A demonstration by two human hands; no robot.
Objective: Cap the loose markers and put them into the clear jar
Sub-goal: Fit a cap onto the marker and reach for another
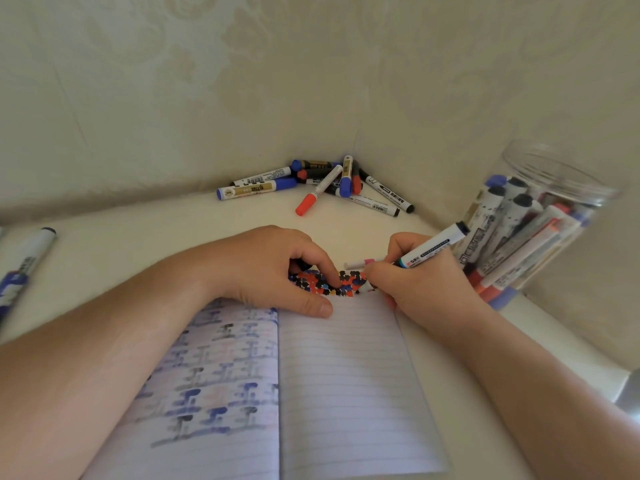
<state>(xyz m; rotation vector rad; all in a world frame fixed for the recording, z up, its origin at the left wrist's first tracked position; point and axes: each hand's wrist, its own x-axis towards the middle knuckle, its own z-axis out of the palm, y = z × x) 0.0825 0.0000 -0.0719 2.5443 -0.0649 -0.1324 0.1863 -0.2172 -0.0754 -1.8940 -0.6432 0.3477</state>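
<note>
The open lined notebook (311, 382) lies nearest, its left page showing bled-through marker strokes and the top of its right page packed with small black, red and blue dabs. The left hand (277, 271) rests on that top edge, fingers curled down and pressing the paper flat; whether something dark sits under the fingers I cannot tell. The right hand (419, 282) grips a white marker (433, 247) in a writing hold, fingers wrapped round the barrel, its tip down at the coloured patch and its dark end pointing back towards the clear jar (540, 220). The jar stands just beside that hand at the right of the surface (138, 244), open-topped and already well stocked with markers. A loose heap of markers (332, 185) lies in the far corner against the wall, and another marker (24, 265) lies at the far left. This looks like a test of the held marker. To do the step well, lift the tip off the page, find the matching cap, push it straight on until it seats, then drop the marker upright into the jar.
</note>
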